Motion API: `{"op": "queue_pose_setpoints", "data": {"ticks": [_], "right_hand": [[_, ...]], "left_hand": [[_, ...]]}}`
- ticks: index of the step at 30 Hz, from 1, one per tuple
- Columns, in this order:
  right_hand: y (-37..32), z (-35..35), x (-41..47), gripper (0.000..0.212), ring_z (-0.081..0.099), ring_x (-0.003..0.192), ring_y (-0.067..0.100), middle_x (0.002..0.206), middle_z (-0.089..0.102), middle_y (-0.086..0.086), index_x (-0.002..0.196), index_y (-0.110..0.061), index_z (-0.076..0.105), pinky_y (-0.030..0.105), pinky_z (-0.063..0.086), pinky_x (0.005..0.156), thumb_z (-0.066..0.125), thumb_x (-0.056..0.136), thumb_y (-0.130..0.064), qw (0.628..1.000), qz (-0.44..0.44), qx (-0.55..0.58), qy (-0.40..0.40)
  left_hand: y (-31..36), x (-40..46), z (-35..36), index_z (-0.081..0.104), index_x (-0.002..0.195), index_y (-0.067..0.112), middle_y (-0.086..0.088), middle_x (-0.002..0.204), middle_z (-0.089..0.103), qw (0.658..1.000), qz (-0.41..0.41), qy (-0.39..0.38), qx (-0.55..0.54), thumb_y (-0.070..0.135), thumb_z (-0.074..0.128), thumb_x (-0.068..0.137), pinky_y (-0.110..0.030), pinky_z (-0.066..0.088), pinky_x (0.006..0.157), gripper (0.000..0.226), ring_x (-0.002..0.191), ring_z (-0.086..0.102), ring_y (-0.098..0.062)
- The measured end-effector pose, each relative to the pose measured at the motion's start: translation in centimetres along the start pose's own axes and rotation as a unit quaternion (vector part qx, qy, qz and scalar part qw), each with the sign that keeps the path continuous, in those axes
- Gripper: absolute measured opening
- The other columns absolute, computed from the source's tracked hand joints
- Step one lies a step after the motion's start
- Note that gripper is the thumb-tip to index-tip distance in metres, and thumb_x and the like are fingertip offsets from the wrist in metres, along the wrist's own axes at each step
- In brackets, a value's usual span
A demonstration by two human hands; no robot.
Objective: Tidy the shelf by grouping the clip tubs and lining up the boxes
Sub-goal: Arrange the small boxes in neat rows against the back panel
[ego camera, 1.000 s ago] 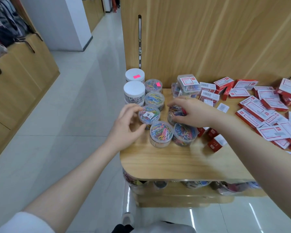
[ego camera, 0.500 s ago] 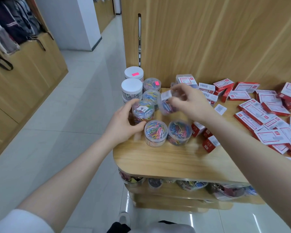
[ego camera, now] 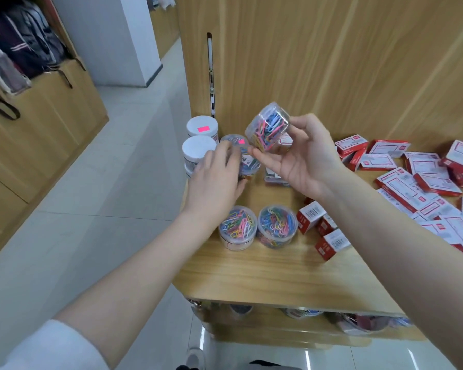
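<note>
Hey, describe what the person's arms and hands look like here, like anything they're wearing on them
Both forearms are bare. The left arm shows a white sleeve pushed up near the elbow; no sleeve shows on the right arm. The left hand and right hand wear no gloves, and no watch or bracelet shows at either wrist.

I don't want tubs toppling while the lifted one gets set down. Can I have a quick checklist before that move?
1. Right hand grips the lifted tub: ok.
2. Lifted tub level: not ok, tilted.
3. Its lid closed: cannot tell.
4. Left hand steadies the labelled tub: ok.
5. Bare shelf in front of the two front tubs: ok.
6. Red boxes lined up: not ok, scattered.
</note>
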State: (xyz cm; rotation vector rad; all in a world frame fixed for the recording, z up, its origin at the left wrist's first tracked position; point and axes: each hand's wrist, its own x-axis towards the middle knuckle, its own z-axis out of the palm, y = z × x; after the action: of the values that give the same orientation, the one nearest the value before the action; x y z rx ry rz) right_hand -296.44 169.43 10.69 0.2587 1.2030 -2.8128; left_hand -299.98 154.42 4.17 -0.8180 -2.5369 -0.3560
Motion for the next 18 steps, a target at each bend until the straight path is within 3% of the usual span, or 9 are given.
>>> {"op": "queue_pose_setpoints", "data": {"ticks": [2,5,8,10,12,13,14,16,18], "right_hand": [[-0.3,0.6,0.2,0.028,0.058,0.106,0.043,0.115,0.051,0.026,0.111,-0.004,0.046,0.043,0.055,0.085,0.045,0.085,-0.016,0.999,-0.012,0.037,-0.021],[-1.2,1.5,1.2,0.018,0.06,0.094,0.039,0.109,0.05,0.023,0.099,-0.003,0.047,0.048,0.05,0.092,0.046,0.083,-0.011,0.997,-0.046,0.05,-0.019],[-1.7,2.3,2.7,0.012,0.058,0.096,0.034,0.096,0.057,0.019,0.091,0.0,0.051,0.049,0.048,0.094,0.049,0.084,-0.009,0.997,-0.05,-0.059,-0.006],[-1.4,2.8,3.5,0.023,0.061,0.09,0.029,0.093,0.059,0.015,0.095,-0.003,0.049,0.045,0.052,0.089,0.058,0.075,-0.01,0.983,-0.049,-0.176,0.017],[-0.6,3.1,4.1,0.041,0.061,0.076,0.015,0.091,0.056,0.005,0.104,-0.011,0.039,0.024,0.058,0.068,0.066,0.073,-0.011,0.929,-0.062,-0.358,0.074],[-0.1,3.2,4.3,0.042,0.054,0.069,0.008,0.088,0.052,0.0,0.102,-0.015,0.037,0.014,0.05,0.051,0.068,0.074,-0.014,0.884,-0.083,-0.447,0.105],[0.3,3.1,4.6,0.04,0.048,0.066,0.007,0.089,0.051,-0.002,0.096,-0.02,0.037,0.013,0.04,0.041,0.07,0.073,-0.019,0.84,-0.11,-0.515,0.127],[0.9,2.6,5.7,0.038,0.047,0.073,0.014,0.099,0.053,0.005,0.079,-0.026,0.036,0.018,0.032,0.046,0.072,0.069,-0.026,0.782,-0.159,-0.583,0.151],[1.1,2.0,6.7,0.039,0.046,0.081,0.018,0.105,0.054,0.009,0.072,-0.028,0.034,0.019,0.028,0.052,0.073,0.068,-0.027,0.748,-0.182,-0.615,0.168]], "left_hand": [[-0.3,0.2,0.2,0.062,0.105,0.006,-0.01,0.107,0.061,0.996,0.021,0.042,0.082,0.03,0.08,0.058,-0.033,0.047,0.064,0.055,0.082,0.058,-0.029],[-1.2,0.5,0.4,0.065,0.094,0.012,-0.003,0.102,0.064,0.979,0.033,0.102,0.172,0.03,0.077,0.058,-0.033,0.034,0.07,0.042,0.088,0.046,-0.023],[-2.1,0.6,0.5,0.065,0.091,0.013,-0.003,0.107,0.064,0.968,0.031,0.13,0.213,0.023,0.076,0.059,-0.035,0.028,0.081,0.035,0.102,0.039,-0.024],[-2.4,0.8,0.3,0.066,0.092,0.012,-0.005,0.11,0.064,0.972,0.032,0.121,0.2,0.024,0.078,0.057,-0.037,0.027,0.086,0.039,0.109,0.037,-0.026],[-2.9,0.8,0.1,0.065,0.1,0.011,-0.009,0.117,0.061,0.983,0.024,0.101,0.15,0.03,0.08,0.056,-0.038,0.025,0.088,0.05,0.113,0.034,-0.027],[-3.1,0.7,0.0,0.063,0.106,0.011,-0.012,0.122,0.058,0.989,0.011,0.095,0.112,0.033,0.08,0.058,-0.039,0.024,0.09,0.056,0.115,0.032,-0.028],[-3.4,0.7,-0.1,0.059,0.113,0.01,-0.014,0.129,0.053,0.994,-0.007,0.091,0.066,0.034,0.08,0.06,-0.041,0.024,0.094,0.062,0.119,0.03,-0.029],[-4.0,0.4,-0.4,0.046,0.13,0.011,-0.016,0.144,0.035,0.995,-0.055,0.068,-0.049,0.036,0.078,0.066,-0.042,0.023,0.104,0.076,0.131,0.025,-0.03],[-4.6,0.5,-0.9,0.028,0.141,0.012,-0.012,0.153,0.015,0.975,-0.11,0.027,-0.193,0.036,0.078,0.068,-0.034,0.016,0.111,0.092,0.14,0.015,-0.026]]}}
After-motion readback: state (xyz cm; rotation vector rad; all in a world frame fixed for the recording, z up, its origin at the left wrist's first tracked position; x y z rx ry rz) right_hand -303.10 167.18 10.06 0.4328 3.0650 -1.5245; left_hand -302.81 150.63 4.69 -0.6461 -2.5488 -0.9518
